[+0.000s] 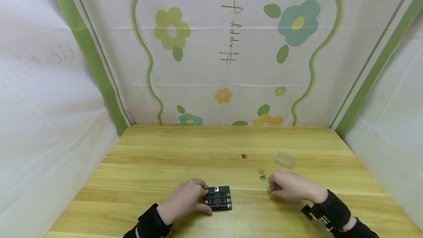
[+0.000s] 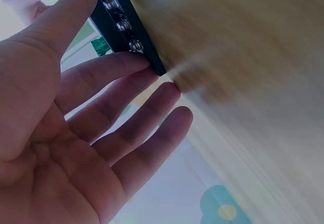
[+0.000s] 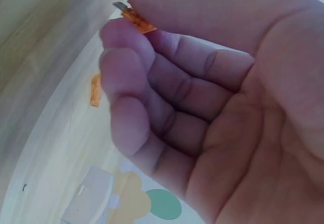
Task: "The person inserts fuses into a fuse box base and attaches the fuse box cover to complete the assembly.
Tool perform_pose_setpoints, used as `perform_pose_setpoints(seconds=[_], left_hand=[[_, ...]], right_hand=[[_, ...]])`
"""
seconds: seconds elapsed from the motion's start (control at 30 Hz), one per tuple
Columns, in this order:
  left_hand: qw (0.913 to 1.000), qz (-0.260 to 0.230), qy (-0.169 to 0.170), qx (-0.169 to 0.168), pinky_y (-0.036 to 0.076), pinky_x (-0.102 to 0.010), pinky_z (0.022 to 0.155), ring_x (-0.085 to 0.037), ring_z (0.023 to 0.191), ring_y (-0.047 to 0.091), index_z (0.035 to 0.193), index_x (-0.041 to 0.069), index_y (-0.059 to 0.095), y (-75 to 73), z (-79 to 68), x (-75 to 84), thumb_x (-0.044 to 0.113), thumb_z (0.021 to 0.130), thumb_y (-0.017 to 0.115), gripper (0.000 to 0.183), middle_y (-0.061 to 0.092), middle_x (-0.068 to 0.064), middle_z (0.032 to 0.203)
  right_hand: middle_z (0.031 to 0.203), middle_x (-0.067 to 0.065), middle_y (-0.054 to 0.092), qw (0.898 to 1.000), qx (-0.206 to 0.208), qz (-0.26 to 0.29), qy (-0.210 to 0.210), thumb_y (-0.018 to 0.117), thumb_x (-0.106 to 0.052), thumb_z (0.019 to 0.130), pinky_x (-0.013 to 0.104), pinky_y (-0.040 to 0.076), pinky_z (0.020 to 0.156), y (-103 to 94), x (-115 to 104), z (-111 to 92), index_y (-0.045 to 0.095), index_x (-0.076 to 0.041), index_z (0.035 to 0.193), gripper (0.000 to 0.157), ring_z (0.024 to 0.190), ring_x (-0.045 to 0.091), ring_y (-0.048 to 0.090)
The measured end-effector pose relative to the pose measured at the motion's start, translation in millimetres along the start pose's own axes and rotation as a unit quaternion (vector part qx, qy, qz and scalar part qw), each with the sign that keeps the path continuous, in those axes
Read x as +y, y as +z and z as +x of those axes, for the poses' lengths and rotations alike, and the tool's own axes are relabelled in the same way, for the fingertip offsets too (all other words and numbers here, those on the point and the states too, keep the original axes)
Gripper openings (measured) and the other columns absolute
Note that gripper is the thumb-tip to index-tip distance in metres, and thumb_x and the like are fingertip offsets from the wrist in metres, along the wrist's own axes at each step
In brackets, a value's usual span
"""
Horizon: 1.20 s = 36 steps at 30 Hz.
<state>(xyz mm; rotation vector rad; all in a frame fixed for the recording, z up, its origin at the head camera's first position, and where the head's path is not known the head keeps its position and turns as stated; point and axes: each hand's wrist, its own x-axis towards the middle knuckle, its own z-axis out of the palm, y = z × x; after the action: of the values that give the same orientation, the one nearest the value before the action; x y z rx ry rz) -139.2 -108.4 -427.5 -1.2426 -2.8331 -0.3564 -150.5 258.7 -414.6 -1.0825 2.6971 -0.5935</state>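
Observation:
A black fuse block (image 1: 219, 198) with several metal screw terminals lies on the wooden table. My left hand (image 1: 186, 202) grips its left end between thumb and fingers; in the left wrist view the index and middle fingertips (image 2: 142, 62) touch its edge. To the right, my right hand (image 1: 294, 186) pinches a small orange blade fuse (image 3: 139, 21) between thumb and index finger, its metal prong sticking out. Close by lie a green blade fuse (image 1: 263, 177) and another orange fuse (image 1: 261, 171). A red blade fuse (image 1: 244, 156) rests farther back.
A clear plastic cover (image 1: 284, 160) lies behind my right hand. The wooden table (image 1: 148, 161) ends at a printed cloth backdrop (image 1: 198, 65), with white cloth walls at both sides.

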Motion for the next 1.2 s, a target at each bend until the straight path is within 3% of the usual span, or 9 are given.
perform_pose_setpoints(seconds=[0.33,0.67,0.9,1.2], left_hand=[[1.0000,-0.002,0.003,0.000,0.048,-0.025,0.079,-0.014,0.094,0.060,0.100,0.008,0.074,-0.7,-0.5,-0.5,0.061,0.070,0.068,0.062,0.063,0.001,0.104],[1.0000,0.005,-0.002,-0.003,0.048,-0.025,0.078,-0.013,0.095,0.060,0.100,0.008,0.074,-0.2,-1.0,-1.1,0.062,0.070,0.067,0.062,0.063,0.003,0.104],[1.0000,0.001,-0.003,-0.006,0.048,-0.026,0.078,-0.013,0.096,0.059,0.101,0.008,0.074,-1.4,-0.4,-0.4,0.061,0.071,0.068,0.061,0.062,0.002,0.105],[1.0000,0.001,-0.001,-0.006,0.047,-0.026,0.080,-0.014,0.097,0.060,0.102,0.009,0.073,0.4,-0.8,-0.7,0.062,0.070,0.066,0.062,0.063,0.002,0.106]], right_hand=[[0.068,-0.017,0.052,0.999,0.020,0.026,-0.022,0.072,-0.016,0.083,0.018,0.040,0.050,-1.8,-1.5,4.4,0.061,-0.023,0.075,0.015,0.056,-0.002,0.044],[0.073,-0.017,0.056,0.996,0.044,0.036,-0.075,0.069,-0.010,0.085,0.018,0.040,0.051,-1.9,0.0,6.9,0.067,-0.020,0.080,0.012,0.057,-0.002,0.046],[0.079,-0.015,0.059,0.997,0.052,0.020,-0.050,0.068,-0.004,0.084,0.019,0.043,0.056,-3.0,-0.7,5.9,0.068,-0.018,0.084,0.014,0.065,-0.002,0.051],[0.084,-0.013,0.060,0.996,0.067,0.024,-0.059,0.067,-0.004,0.086,0.021,0.043,0.059,-1.7,0.3,4.8,0.067,-0.020,0.090,0.016,0.069,-0.001,0.052]])
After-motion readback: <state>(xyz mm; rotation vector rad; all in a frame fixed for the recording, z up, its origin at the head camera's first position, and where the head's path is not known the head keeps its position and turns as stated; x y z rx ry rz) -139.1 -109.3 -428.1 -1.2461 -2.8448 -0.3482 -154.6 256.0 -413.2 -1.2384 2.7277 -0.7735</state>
